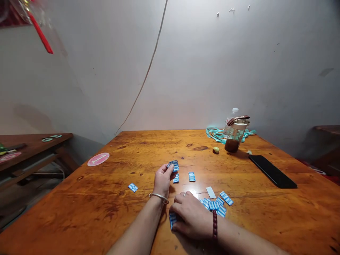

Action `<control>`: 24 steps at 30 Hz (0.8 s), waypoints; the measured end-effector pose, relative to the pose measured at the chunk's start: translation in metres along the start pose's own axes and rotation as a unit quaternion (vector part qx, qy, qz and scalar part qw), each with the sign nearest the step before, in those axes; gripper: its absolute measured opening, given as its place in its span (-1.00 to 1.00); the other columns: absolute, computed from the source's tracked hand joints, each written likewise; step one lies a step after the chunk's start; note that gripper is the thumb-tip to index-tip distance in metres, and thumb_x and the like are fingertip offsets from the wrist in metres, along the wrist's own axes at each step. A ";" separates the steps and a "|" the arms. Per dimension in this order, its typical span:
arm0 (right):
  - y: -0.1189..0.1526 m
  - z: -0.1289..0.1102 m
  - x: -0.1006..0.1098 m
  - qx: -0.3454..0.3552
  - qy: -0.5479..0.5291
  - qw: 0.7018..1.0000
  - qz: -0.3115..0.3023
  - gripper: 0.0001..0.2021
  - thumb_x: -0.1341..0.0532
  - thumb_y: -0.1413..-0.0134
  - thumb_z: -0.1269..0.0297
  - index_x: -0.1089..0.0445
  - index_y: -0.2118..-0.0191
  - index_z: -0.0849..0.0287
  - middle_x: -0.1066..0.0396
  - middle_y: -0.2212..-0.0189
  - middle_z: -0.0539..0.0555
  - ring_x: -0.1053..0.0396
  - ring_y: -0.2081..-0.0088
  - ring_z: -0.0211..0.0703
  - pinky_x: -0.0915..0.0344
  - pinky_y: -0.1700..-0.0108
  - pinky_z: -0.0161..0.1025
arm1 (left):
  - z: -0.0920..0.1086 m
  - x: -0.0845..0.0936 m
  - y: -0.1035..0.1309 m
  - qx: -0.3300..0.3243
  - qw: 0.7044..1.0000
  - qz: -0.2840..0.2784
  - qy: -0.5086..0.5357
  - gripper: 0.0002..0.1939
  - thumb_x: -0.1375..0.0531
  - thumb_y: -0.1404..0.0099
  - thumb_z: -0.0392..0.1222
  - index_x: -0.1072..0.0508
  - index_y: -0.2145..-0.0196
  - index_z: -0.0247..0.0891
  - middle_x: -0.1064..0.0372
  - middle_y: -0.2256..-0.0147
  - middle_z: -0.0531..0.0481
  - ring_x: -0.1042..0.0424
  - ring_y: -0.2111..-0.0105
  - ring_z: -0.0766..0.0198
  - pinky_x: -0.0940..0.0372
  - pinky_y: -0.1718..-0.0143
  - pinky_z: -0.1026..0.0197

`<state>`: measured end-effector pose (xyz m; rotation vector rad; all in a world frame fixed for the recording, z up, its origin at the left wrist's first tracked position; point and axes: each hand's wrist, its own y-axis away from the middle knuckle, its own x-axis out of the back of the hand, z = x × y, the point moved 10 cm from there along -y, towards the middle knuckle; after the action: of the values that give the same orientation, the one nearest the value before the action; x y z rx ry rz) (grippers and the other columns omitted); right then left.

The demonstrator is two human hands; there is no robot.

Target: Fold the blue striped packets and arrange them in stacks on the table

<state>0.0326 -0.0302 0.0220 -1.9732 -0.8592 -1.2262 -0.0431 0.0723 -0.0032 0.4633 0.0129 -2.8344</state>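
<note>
My left hand, with a bangle on the wrist, pinches a small blue-and-white card above the wooden table. Just below it lies a small stack of similar cards, and another stack is to its right. My right hand, wearing a ring and a dark bead bracelet, is closed on a blue-and-white card low over the table. A loose pile of cards sits beyond that hand, partly hidden by it. One card lies alone on the left.
A plain pale card lies by the pile. Right of it are a black phone, a strapped cup of dark liquid, a clear bottle, teal straps and a small yellowish object. A pink round sticker marks the left edge.
</note>
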 end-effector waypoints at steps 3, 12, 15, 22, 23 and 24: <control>-0.001 0.003 -0.002 -0.003 -0.036 0.999 0.005 -0.76 -0.24 0.21 0.22 -0.30 0.34 0.17 -0.30 0.34 0.04 -0.19 0.31 -0.15 -0.05 0.24 -0.24 | -0.002 -0.006 0.002 0.000 1.000 -0.022 -0.010 -0.74 -0.24 0.06 -0.09 -0.39 0.44 -0.34 -0.34 0.54 0.06 -0.35 0.57 0.40 -0.22 0.56 0.39; 0.009 0.060 0.061 -0.092 -0.214 0.942 0.242 -0.87 -0.02 0.00 0.48 -0.28 0.41 0.16 -0.27 0.45 -0.02 -0.21 0.38 -0.29 -0.11 0.33 -0.36 | -0.017 -0.028 0.009 0.022 0.992 -0.115 -0.053 -0.83 -0.22 0.01 -0.15 -0.37 0.53 -0.33 -0.28 0.61 0.12 -0.25 0.62 0.45 -0.13 0.60 0.41; 0.015 0.077 0.074 -0.124 -0.235 0.921 0.286 -0.88 -0.04 0.00 0.45 -0.29 0.40 0.16 -0.27 0.45 -0.02 -0.21 0.39 -0.30 -0.12 0.35 -0.37 | -0.019 -0.037 0.013 0.019 0.986 -0.151 -0.074 -0.83 -0.21 0.00 -0.15 -0.40 0.52 -0.34 -0.31 0.61 0.09 -0.24 0.61 0.45 -0.12 0.58 0.41; 0.020 0.108 0.058 -0.208 -0.277 0.892 0.292 -0.81 -0.10 0.09 0.42 -0.19 0.25 0.15 -0.16 0.60 -0.13 -0.13 0.54 -0.35 -0.06 0.51 -0.41 | -0.021 -0.048 0.021 0.025 0.977 -0.187 -0.099 -0.81 -0.22 0.00 -0.14 -0.41 0.53 -0.36 -0.29 0.63 0.08 -0.21 0.63 0.44 -0.09 0.58 0.40; 0.020 0.110 0.057 -0.209 -0.279 0.890 0.292 -0.82 -0.10 0.09 0.41 -0.20 0.27 0.16 -0.17 0.59 -0.12 -0.14 0.53 -0.35 -0.06 0.50 -0.41 | -0.021 -0.049 0.021 0.026 0.976 -0.191 -0.102 -0.80 -0.22 0.01 -0.13 -0.42 0.53 -0.36 -0.29 0.62 0.07 -0.21 0.62 0.43 -0.08 0.59 0.39; 0.019 0.111 0.056 -0.207 -0.281 0.891 0.292 -0.85 -0.10 0.10 0.41 -0.21 0.30 0.17 -0.18 0.58 -0.11 -0.15 0.52 -0.34 -0.07 0.49 -0.41 | -0.022 -0.049 0.021 0.027 0.975 -0.195 -0.105 -0.79 -0.22 0.00 -0.12 -0.42 0.53 -0.36 -0.29 0.63 0.06 -0.22 0.62 0.42 -0.08 0.59 0.39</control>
<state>0.1223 0.0583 0.0313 -2.7298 -0.1894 -0.5039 0.0143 0.0658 -0.0077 0.1835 -0.0171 -3.2637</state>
